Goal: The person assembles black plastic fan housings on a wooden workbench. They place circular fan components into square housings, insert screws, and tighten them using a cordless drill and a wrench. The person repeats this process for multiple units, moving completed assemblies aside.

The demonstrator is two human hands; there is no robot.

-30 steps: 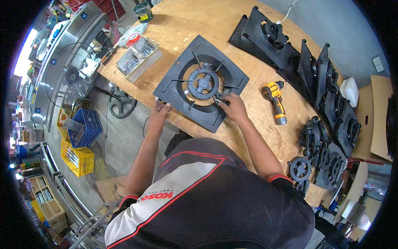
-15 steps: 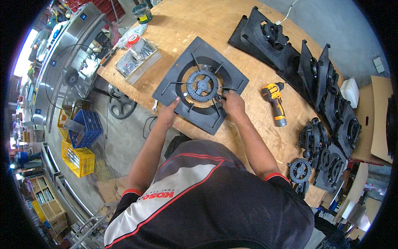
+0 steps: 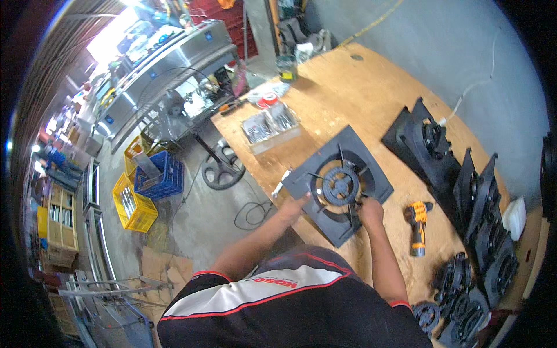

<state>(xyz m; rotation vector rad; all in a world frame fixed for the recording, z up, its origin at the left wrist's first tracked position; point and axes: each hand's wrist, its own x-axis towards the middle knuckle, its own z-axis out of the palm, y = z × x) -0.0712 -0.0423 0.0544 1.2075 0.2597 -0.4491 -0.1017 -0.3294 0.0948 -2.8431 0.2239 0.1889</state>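
A square black gas stove top [image 3: 371, 162] lies cornerwise on the wooden table in front of me. At its middle sits a round ring burner [image 3: 340, 187], with thin pan-support arms around it. My left hand [image 3: 295, 209] grips the left near edge, thumb on top and fingers hidden below. My right hand [image 3: 370, 212] is closed at the right near edge, close beside the burner; its fingertips are partly hidden. To the right, a yellow and black cordless drill [image 3: 418, 227] lies on the table, apart from both hands.
A divided box of screws [image 3: 272, 139] and a dark jar [image 3: 287, 68] stand at the table's far left. Black stove tops [image 3: 429, 145] lean in a row on the right, with loose burners [image 3: 452, 275] nearer me. Blue and yellow crates [image 3: 159, 177] stand on the floor.
The view has swung up and to the left, so the table and stove top appear lower and farther right. Both hands keep their hold on the stove top.
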